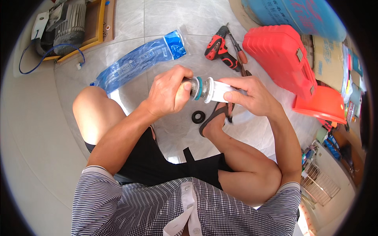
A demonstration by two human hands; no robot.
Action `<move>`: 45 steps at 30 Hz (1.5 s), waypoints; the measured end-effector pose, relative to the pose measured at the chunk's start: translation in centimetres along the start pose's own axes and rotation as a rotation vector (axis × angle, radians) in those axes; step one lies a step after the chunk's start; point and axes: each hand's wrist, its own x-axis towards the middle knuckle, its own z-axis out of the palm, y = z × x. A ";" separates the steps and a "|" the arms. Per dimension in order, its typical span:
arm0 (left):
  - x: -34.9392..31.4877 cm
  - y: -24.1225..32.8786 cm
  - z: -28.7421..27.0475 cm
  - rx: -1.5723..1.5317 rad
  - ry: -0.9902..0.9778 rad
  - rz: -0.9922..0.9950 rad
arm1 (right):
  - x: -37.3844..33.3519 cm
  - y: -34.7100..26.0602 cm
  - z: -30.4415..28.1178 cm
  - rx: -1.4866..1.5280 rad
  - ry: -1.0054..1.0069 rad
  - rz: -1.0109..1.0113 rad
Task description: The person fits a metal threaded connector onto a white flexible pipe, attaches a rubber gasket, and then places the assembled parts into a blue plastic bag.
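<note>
Seen from the head camera, the left hand (170, 91) wraps its fingers round one end of a pipe fitting (204, 89) above the tiled floor (165, 19); the right hand (249, 93) pinches its white sleeve (219, 92). Probably stiff and light, it looks best held at both ends.

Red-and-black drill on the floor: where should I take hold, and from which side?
Grip the drill by its handle, probably best from above and its lower-left side in the picture: it lies flat, handle slanting toward the person, with a red-handled tool close along the other side. The right hand is nearer but holds the white fitting.
</note>
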 end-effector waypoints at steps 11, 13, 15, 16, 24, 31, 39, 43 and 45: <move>1.2 3.2 2.1 0.439 -0.613 -0.088 | 2.5 1.7 1.8 -0.329 0.177 -0.127; 0.4 2.1 2.5 0.408 -0.588 -0.143 | 2.6 1.4 1.2 -0.214 0.080 -0.041; 0.1 0.7 2.0 0.282 -0.370 -0.084 | 1.6 2.9 -0.1 -0.015 0.218 -0.068; 0.3 0.3 1.5 0.287 -0.365 -0.079 | 0.9 3.7 -1.5 -0.157 0.209 -0.076; 0.8 -0.3 1.3 0.296 -0.581 -0.361 | -0.5 4.8 -1.2 -0.302 0.367 -0.178; -0.8 -0.1 1.9 0.312 -0.779 -0.181 | -0.9 4.4 0.9 -0.720 0.073 -0.215; -1.1 0.1 2.5 0.385 -0.926 -0.331 | 0.0 7.4 2.6 -0.709 0.058 -0.117; -0.8 -0.3 3.2 0.356 -0.840 -0.305 | 0.6 6.7 2.7 -0.617 0.045 -0.168; -0.8 -0.3 3.9 0.161 -0.730 -0.363 | 1.0 5.0 2.9 -0.630 0.019 -0.159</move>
